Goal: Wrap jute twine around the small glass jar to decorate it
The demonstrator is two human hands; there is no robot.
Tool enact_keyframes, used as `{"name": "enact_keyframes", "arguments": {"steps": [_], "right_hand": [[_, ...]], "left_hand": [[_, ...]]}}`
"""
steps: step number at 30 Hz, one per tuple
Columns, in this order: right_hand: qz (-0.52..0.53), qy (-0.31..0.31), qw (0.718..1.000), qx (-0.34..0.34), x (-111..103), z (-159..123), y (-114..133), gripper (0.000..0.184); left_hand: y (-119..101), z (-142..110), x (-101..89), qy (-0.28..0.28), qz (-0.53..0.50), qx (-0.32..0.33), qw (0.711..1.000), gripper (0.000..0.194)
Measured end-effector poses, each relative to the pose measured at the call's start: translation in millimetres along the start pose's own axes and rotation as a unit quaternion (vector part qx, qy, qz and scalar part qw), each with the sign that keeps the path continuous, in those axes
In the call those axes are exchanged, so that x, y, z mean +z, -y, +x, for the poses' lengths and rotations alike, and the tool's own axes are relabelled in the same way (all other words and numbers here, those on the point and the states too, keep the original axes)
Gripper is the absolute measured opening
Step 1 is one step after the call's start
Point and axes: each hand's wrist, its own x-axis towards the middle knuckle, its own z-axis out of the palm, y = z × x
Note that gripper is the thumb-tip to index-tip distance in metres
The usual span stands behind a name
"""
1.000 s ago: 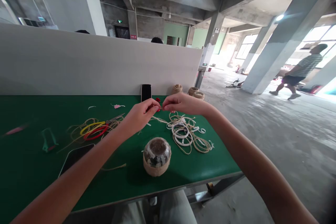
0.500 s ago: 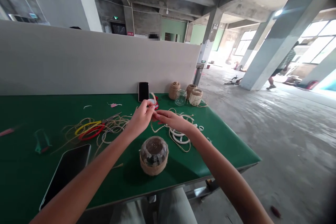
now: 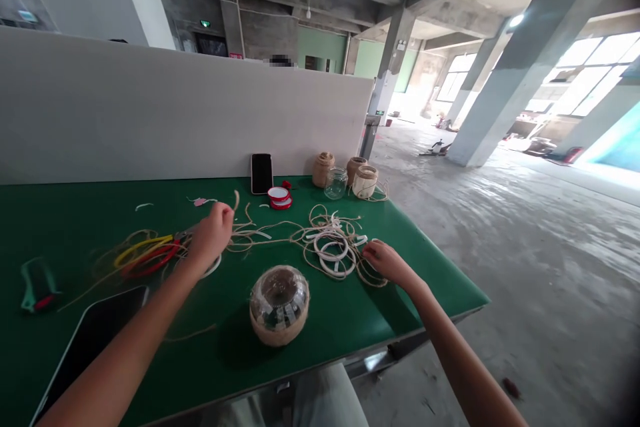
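Observation:
My left hand (image 3: 215,230) is closed, with a short end of jute twine (image 3: 237,200) sticking up from its fingers. Well to the right, my right hand (image 3: 384,260) pinches twine at the edge of a loose heap of jute twine and white cord rings (image 3: 333,253). A strand crosses the table between the hands. In front of me a round clear jar (image 3: 280,305) rests upside down, its lower part wrapped in jute. Red- and yellow-handled scissors (image 3: 150,257) lie under tangled twine beside my left forearm, their blades partly hidden by it.
Two red-rimmed tape rolls (image 3: 279,197) sit near a phone (image 3: 261,174) leaning on the white partition (image 3: 175,113). A glass jar (image 3: 335,183) and wrapped jars (image 3: 323,170) stand behind. A tablet (image 3: 90,340) and green tape dispenser (image 3: 39,287) lie left. The table edge (image 3: 445,260) runs along the right.
My hands have come apart: the left went left with the twine end, the right moved right and down to the heap. The tape rolls are uncovered. The view has turned slightly right.

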Motion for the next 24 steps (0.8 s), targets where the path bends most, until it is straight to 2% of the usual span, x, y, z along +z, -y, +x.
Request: {"name": "enact_keyframes", "arguments": {"steps": [3, 5, 6, 9, 11, 14, 18, 20, 23, 24], "right_hand": [[-0.001, -0.045, 0.999, 0.007, 8.3, 1.5, 4.9, 0.018], [0.021, -0.081, 0.996, 0.0, 14.0, 10.1, 25.3, 0.023], [0.065, -0.095, 0.993, -0.018, 17.1, 16.4, 40.2, 0.023], [0.215, -0.023, 0.973, -0.083, 28.9, 42.4, 94.4, 0.022], [0.325, 0.059, 0.938, -0.104, 40.4, 62.5, 127.9, 0.022], [0.362, 0.087, 0.92, -0.123, 63.5, 88.3, 159.8, 0.018], [0.392, 0.062, 0.91, -0.118, 93.3, 102.0, 169.5, 0.017], [0.396, 0.052, 0.909, -0.116, 101.7, 101.1, 167.4, 0.02], [0.387, 0.032, 0.915, -0.112, 104.5, 97.3, 162.2, 0.029], [0.38, 0.023, 0.918, -0.107, 103.7, 96.2, 160.4, 0.031]], "left_hand": [[13.9, -0.8, -4.9, -0.05, -0.133, -0.087, 0.986, 0.014], [11.6, -6.8, 1.6, -0.039, -0.201, -0.103, 0.973, 0.017], [7.0, -10.8, 7.9, -0.023, -0.218, -0.099, 0.971, 0.02], [-16.7, -22.2, 31.3, 0.03, -0.277, -0.073, 0.958, 0.026], [-35.5, -26.7, 43.5, 0.052, -0.312, -0.058, 0.947, 0.027], [-56.0, -28.4, 50.4, 0.079, -0.349, -0.044, 0.933, 0.025], [-62.2, -29.1, 47.6, 0.094, -0.36, -0.057, 0.926, 0.021], [-58.1, -29.1, 42.9, 0.128, -0.35, -0.056, 0.926, 0.023], [-39.8, -23.3, 23.0, 0.176, -0.28, -0.029, 0.943, 0.031], [-29.0, -18.9, 11.4, 0.143, -0.239, -0.027, 0.96, 0.034]]}}
